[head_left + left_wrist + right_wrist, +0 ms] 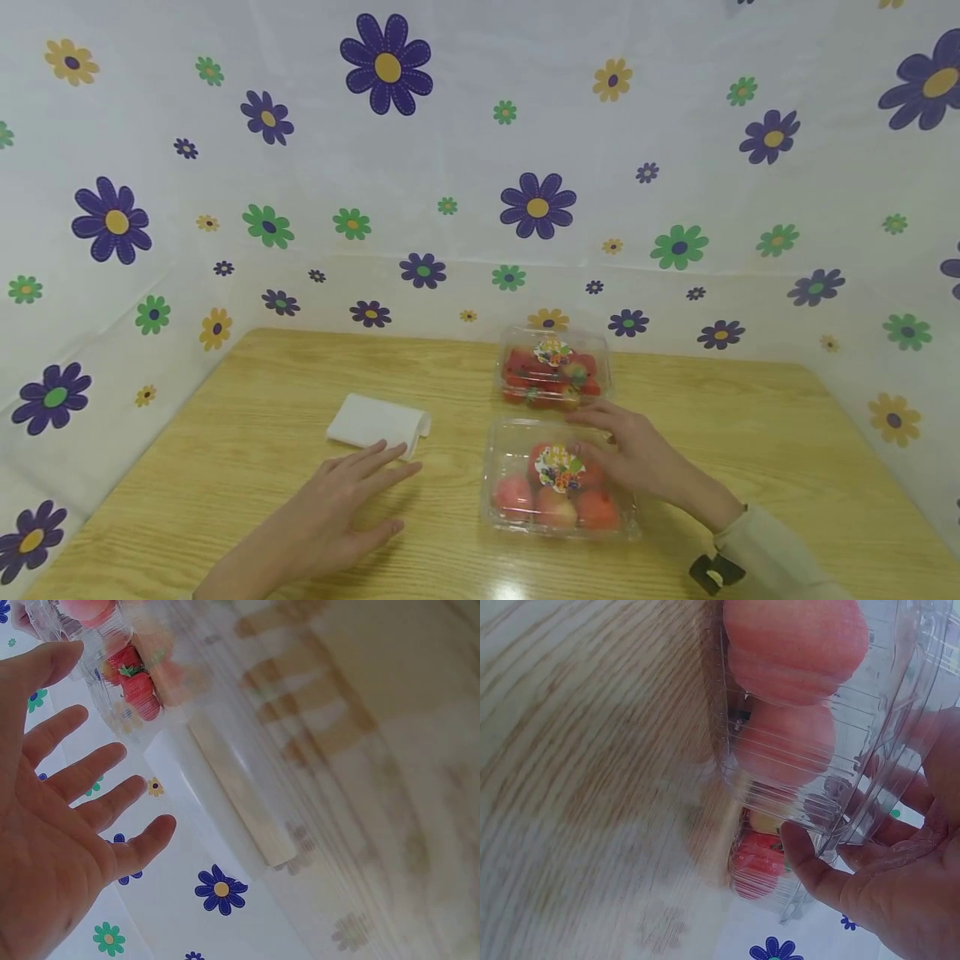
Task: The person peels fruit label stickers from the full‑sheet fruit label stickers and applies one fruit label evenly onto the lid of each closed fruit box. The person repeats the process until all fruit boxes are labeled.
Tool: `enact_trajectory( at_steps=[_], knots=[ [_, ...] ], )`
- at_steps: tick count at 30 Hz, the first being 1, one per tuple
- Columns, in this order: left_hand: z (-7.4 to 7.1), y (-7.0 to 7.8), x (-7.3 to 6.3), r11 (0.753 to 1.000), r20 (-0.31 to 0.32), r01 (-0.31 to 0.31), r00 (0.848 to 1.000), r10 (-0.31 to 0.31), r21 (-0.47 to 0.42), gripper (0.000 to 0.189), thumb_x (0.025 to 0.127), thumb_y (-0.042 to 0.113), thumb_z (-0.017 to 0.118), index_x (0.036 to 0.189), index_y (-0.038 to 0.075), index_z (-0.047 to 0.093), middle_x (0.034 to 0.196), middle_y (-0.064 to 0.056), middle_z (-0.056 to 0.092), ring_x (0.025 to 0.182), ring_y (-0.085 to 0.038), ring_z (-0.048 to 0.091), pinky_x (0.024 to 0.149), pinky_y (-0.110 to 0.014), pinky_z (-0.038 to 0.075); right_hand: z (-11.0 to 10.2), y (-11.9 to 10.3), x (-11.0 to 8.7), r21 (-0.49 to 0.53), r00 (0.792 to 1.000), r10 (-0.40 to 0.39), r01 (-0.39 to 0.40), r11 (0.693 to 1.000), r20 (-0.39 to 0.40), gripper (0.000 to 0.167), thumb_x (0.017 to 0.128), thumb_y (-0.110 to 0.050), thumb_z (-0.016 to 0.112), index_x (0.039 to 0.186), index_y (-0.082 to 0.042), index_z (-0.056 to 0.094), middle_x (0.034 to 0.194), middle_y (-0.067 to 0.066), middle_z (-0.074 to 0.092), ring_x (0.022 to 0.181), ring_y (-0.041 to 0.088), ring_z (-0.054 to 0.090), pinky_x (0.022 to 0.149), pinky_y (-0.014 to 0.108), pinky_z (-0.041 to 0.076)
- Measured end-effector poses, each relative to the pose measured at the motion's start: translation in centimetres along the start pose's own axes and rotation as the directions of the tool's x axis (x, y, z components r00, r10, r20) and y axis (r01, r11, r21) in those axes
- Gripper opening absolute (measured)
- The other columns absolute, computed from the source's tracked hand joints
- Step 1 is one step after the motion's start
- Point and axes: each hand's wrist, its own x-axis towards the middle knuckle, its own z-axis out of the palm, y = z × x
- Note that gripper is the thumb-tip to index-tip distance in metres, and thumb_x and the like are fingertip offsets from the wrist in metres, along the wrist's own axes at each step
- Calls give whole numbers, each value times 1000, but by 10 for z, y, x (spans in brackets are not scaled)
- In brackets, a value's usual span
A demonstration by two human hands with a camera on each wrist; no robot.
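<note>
A clear plastic box of round pink-red fruits [555, 507], with a fruit sticker on its lid, stands right of centre. My right hand [637, 454] is at its far right corner, fingers loosely bent over the lid; in the right wrist view one fingertip lies right at the box's side [787, 742]. Behind it stands a second clear box with strawberries [551, 379], near the right fingertips. My left hand [337, 508] hovers palm down with spread fingers and holds nothing. Just beyond those fingers lies a white folded sheet [375, 421], its right edge curling up.
The wooden table [262, 417] reaches back to a white flower-print cloth [450, 150] hanging behind and at both sides. The strawberry box stands close to the table's back edge. A black strap [716, 575] shows by the right cuff.
</note>
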Motion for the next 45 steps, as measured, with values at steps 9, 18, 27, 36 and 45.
enact_trajectory(
  at_steps=[9,18,27,36,45],
  knots=[
    [-1,0,0,1000,1,13,1000,-13,-19,60,91,37,75,147,26,56,154,-9,53,141,-38,51,105,-65,46,1,0,0,-1,1000,-4,4,1000,-15,37,97,-23,70,129,-5,68,134,20,66,116,38,67,81,37,61],
    [1,-3,-1,999,9,4,1000,-4,-35,59,92,36,74,147,27,55,154,-8,54,142,-37,51,105,-62,47,0,1,-1,8,999,41,-41,999,-2,37,100,-29,68,130,-7,68,135,18,66,118,36,66,84,44,62],
    [1,-3,-1,999,0,5,1000,-5,-37,59,92,35,75,146,26,56,153,-8,55,141,-37,51,105,-63,46,0,0,-1,10,998,58,-58,998,-7,37,100,-28,68,129,-8,69,136,19,65,119,37,66,84,44,62],
    [2,-2,-2,1000,-12,0,1000,-1,-21,58,91,34,76,145,24,57,151,-8,56,140,-37,53,105,-62,47,0,-1,-2,13,998,59,-59,998,3,37,101,-30,66,130,-9,68,137,18,65,120,37,66,85,42,62],
    [2,-2,-1,1000,-12,6,1000,-6,-26,58,91,34,76,145,24,58,151,-7,57,140,-37,52,105,-62,47,2,0,-2,24,998,60,-60,998,-4,38,102,-30,64,131,-6,67,138,19,64,122,38,65,86,44,61]
  ],
)
